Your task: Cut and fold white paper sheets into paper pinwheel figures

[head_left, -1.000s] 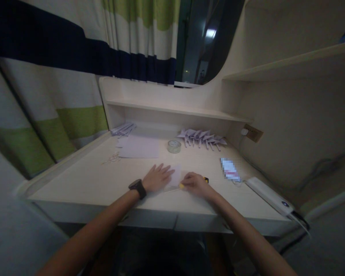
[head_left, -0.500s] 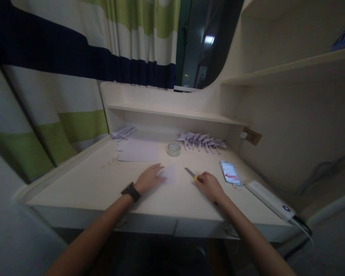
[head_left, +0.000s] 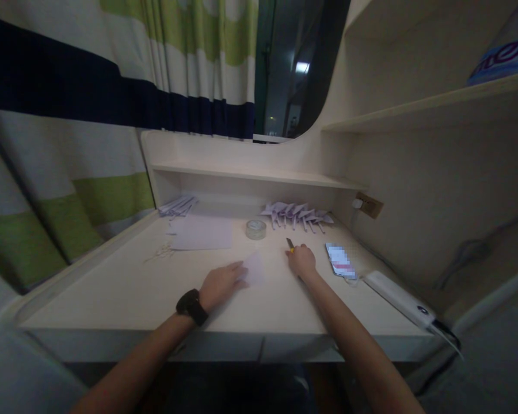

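Observation:
On the desk, my left hand (head_left: 223,284) rests with thumb and fingers apart at the left edge of a small white sheet of paper (head_left: 254,268). A dark watch (head_left: 192,306) is on that wrist. To the right of the sheet, my right hand (head_left: 301,260) is closed around a yellow utility knife (head_left: 290,246), its blade pointing away from me. A roll of clear tape (head_left: 256,229) lies just beyond the small sheet. Several paper pinwheels (head_left: 296,215) lie in a row behind the knife.
Larger white paper (head_left: 205,233) lies at the back left, near rolled paper sticks (head_left: 179,206) and thin string-like bits (head_left: 160,252). On the right are a phone (head_left: 341,260) and a white power strip (head_left: 397,300). A low shelf (head_left: 259,176) spans the back.
My right hand has moved forward with the utility knife, which now points more straight away from me. My left hand stays by the small sheet. The camera view has shifted slightly.

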`<action>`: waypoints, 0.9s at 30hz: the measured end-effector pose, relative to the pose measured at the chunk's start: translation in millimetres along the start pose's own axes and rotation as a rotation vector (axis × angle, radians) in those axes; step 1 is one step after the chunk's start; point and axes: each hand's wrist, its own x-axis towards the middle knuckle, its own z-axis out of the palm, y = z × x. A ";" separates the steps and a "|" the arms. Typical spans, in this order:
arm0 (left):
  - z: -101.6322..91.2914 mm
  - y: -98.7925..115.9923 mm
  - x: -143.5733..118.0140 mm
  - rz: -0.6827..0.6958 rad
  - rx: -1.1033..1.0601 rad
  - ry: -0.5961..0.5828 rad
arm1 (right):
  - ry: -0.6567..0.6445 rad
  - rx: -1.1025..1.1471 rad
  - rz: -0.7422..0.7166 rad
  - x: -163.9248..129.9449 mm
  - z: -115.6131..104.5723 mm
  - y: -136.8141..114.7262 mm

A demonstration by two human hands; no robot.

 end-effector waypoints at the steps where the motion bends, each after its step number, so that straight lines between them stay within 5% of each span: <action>1: 0.6 0.1 0.4 0.010 0.013 -0.003 | 0.004 0.005 0.005 3.3 0.7 1.0; 10: 11.7 -0.8 7.4 0.067 0.060 0.032 | 0.048 0.140 -0.017 8.3 -9.4 -1.8; 17: 29.2 4.9 19.3 0.090 -0.014 0.078 | -0.051 0.472 -0.107 -2.2 -2.5 -45.7; 22: 35.9 5.2 19.9 0.181 -0.032 0.191 | -0.105 0.752 0.005 0.8 13.0 -65.7; 27: 34.6 1.8 17.8 0.218 -0.146 0.318 | -0.150 1.036 0.098 2.3 14.2 -59.3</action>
